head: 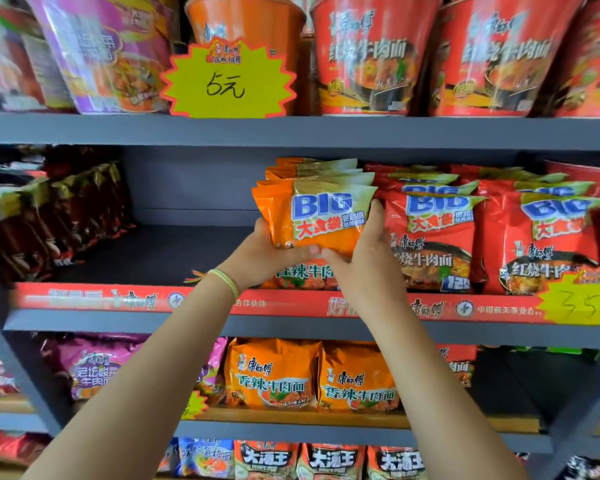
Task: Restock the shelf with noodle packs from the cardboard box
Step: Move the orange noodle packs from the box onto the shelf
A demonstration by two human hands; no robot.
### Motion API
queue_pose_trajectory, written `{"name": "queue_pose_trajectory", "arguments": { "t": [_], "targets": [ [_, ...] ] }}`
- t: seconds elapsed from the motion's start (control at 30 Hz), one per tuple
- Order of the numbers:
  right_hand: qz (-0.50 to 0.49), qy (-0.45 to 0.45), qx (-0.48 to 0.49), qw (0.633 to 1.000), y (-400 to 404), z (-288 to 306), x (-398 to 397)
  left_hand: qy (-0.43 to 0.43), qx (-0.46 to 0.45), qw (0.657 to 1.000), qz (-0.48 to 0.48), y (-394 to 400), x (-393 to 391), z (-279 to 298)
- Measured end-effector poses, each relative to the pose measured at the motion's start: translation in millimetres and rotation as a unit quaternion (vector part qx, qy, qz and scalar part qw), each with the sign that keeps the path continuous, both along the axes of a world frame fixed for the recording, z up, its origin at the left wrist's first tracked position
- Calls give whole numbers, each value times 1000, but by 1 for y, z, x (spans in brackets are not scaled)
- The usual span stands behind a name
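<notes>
Several orange noodle packs marked "BIG" stand upright in a stack on the middle shelf. My left hand grips the stack's left side, thumb across the front pack. My right hand grips its right side, fingers behind and thumb in front. Both thumbs nearly meet at the front pack's middle. The cardboard box is out of view.
Red "BIG" noodle packs crowd the shelf right of the orange stack. Dark packs fill the left end, with a bare gap between. Noodle bowls and a yellow price tag sit above; more packs fill lower shelves.
</notes>
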State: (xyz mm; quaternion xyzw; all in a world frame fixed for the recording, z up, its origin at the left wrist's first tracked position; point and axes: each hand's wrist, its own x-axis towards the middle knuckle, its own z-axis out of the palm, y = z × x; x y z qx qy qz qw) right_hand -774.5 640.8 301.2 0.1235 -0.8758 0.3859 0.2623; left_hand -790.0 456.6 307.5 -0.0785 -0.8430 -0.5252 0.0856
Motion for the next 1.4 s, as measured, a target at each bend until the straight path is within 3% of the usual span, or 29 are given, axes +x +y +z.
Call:
{"name": "queue_pose_trajectory", "arguments": {
  "t": [0.07,0.17,0.4,0.5,0.6,0.7,0.8,0.93,1.03,1.1,1.17,1.23,1.3,1.4],
  "targets": [
    [-12,31,11,999,-1,-2,3,-2,-13,1000,11,4,-6,-6],
    [-18,83,110,990,0,-9,7,6,-17,999,27,8,-5,-7],
    [-52,34,185,981,12,-3,5,27,-9,998,60,12,2,-4],
    [-112,123,195,966,6,-4,7,-6,-24,998,61,10,0,-2],
    [-57,193,226,953,-5,-4,1,-14,-23,998,48,6,0,-2],
    [-3,140,281,949,-11,-4,-12,-34,-18,999,32,-1,-1,-2],
    [15,84,272,958,-11,-4,-18,-42,-14,998,40,-2,-2,-2],
    [19,126,245,961,-11,-9,-18,-41,-31,998,41,0,3,1],
    [33,229,169,958,-24,-14,-7,77,-54,986,136,-9,19,3],
    [72,294,92,949,-42,-15,6,210,-64,941,259,-24,41,0],
    [140,332,24,933,-70,-19,21,269,-23,908,321,-48,71,-7],
    [231,321,-9,919,-106,-26,38,256,7,898,358,-80,107,-18],
    [320,238,-14,917,-150,-37,53,208,-25,890,404,-119,145,-37],
    [417,89,98,899,-232,-62,81,15,-150,884,442,-191,213,-77]
  ]
}}
